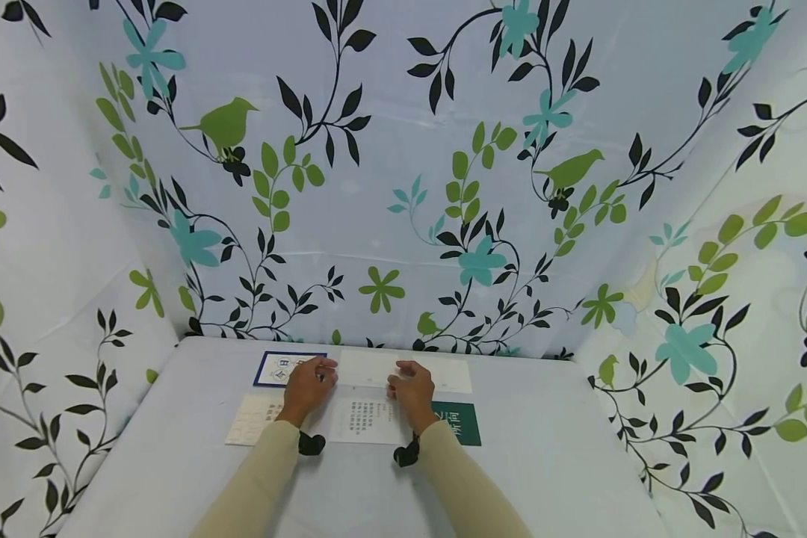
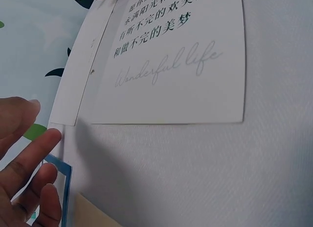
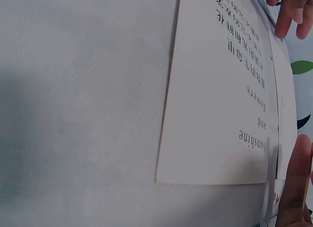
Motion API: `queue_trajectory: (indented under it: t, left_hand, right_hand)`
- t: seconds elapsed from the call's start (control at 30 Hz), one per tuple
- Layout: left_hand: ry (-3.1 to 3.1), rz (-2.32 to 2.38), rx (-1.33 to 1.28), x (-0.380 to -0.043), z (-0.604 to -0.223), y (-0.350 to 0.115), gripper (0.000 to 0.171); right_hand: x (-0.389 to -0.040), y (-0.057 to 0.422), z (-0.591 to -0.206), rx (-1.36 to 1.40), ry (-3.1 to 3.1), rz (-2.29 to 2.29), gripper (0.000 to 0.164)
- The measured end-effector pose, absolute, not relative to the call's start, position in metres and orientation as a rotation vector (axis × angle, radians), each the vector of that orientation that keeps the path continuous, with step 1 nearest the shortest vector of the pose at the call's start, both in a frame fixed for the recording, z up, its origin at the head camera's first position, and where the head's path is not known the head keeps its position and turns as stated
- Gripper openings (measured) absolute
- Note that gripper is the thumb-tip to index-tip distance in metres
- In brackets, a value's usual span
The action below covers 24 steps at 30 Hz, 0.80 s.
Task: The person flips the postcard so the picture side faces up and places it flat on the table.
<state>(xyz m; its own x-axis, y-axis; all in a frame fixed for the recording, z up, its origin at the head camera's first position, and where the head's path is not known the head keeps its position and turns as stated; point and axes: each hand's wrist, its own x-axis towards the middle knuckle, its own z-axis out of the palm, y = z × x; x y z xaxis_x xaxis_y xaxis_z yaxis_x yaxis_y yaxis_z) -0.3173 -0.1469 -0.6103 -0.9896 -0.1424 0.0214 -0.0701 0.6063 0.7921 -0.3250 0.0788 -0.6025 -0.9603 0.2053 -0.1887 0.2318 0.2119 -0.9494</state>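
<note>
My left hand (image 1: 309, 387) hovers over the inner edge of a blue-bordered card (image 1: 272, 370), fingers loosely bent and holding nothing. In the left wrist view its thumb and fingers stand apart with a gap between them. My right hand (image 1: 413, 392) hangs loosely bent and without a grip over the right side of a white card with printed text (image 1: 365, 420). That card lies flat between the two wrists; "Wonderful life" shows on it in the left wrist view. Part of a green card (image 1: 467, 426) is hidden behind the right hand.
A cream card (image 1: 245, 422) lies at the front left, partly covered by the left wrist. Along the back are pale cards (image 1: 450, 373), beside the blue-bordered one. All lie on a white-covered table (image 1: 545, 463), with a leaf-patterned cloth (image 1: 390, 224) hanging behind.
</note>
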Motion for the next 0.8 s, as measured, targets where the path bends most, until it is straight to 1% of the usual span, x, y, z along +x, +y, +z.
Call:
queue_trajectory:
  t: [0.37, 0.63, 0.8]
  left_hand:
    - [-2.738, -1.367, 0.142, -0.3147, -0.6091, -0.1399, 0.030]
    - [-2.748, -1.367, 0.198, -0.3127, -0.6094, -0.1422, 0.026]
    - [-2.737, -1.365, 0.184, -0.3107, -0.6085, -0.1433, 0.024]
  right_hand:
    - [-0.3221, 0.0797, -0.6033, 0.416, 2.425, -1.883, 0.040]
    - [-0.3231, 0.0779, -0.5994, 0.484, 2.552, -1.879, 0.027]
    - [-0.3276, 0.0791, -0.6025, 0.491, 2.532, -1.950, 0.023]
